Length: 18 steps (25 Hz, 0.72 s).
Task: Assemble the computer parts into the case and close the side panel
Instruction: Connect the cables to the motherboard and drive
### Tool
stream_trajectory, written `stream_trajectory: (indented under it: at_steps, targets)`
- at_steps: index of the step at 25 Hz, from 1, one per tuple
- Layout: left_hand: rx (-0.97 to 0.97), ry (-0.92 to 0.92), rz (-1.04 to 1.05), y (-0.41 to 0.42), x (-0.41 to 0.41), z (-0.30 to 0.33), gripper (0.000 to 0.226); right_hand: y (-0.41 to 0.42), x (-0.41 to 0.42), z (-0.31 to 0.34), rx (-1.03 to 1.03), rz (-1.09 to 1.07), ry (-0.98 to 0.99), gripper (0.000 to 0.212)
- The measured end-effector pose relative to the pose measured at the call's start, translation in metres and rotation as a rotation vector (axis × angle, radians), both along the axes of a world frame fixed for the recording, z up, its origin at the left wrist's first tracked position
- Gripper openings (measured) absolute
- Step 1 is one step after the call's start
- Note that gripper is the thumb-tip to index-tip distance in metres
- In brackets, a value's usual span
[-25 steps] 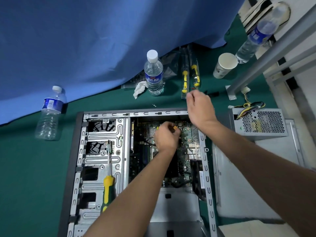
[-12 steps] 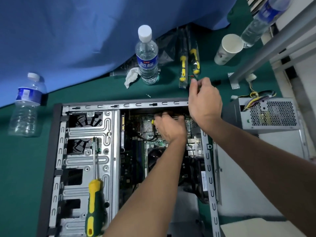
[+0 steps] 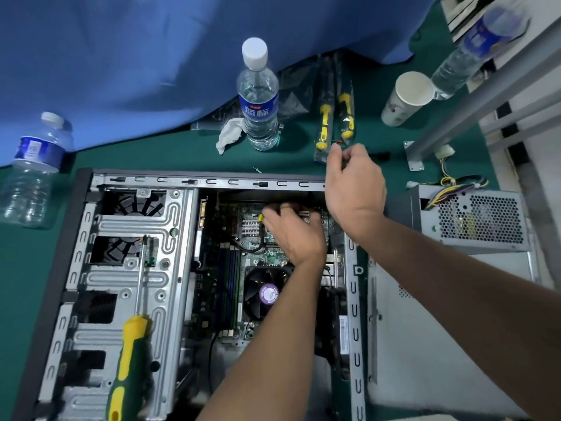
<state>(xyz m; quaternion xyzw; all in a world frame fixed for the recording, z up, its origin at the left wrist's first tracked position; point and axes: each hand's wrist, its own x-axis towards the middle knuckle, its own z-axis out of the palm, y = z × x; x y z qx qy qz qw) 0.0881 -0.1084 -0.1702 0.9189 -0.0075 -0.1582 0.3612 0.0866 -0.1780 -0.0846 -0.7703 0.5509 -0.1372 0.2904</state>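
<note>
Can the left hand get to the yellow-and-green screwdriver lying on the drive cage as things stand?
Probably yes. The yellow-and-green screwdriver lies uncovered on top of the silver metal drive cage, with nothing over it. The left hand is down inside the open computer case at the motherboard, so it must lift out first and swing left.

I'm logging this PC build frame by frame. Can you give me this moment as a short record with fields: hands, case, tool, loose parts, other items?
left hand: inside the case, fingers curled over the motherboard; what it grips is hidden
right hand: above the case's far corner, fingers loosely bent, nothing visible in it
case: lying open, side panel off
tool: screwdriver resting on the drive cage
loose parts: power supply outside the case, to its right
other items: water bottle, paper cup
</note>
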Motion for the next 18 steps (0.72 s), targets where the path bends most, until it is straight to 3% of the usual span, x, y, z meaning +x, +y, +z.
stream_trajectory:
  at_steps: [10, 18]
  targets:
    - [-0.055, 0.004, 0.107, -0.006, -0.002, -0.01, 0.033, 0.0, -0.001, -0.002, 0.031, -0.034, -0.004, 0.038]
    - [-0.04, 0.011, 0.064, -0.005, -0.003, -0.012, 0.035, 0.0, 0.001, -0.001, 0.048, -0.064, 0.021, 0.044]
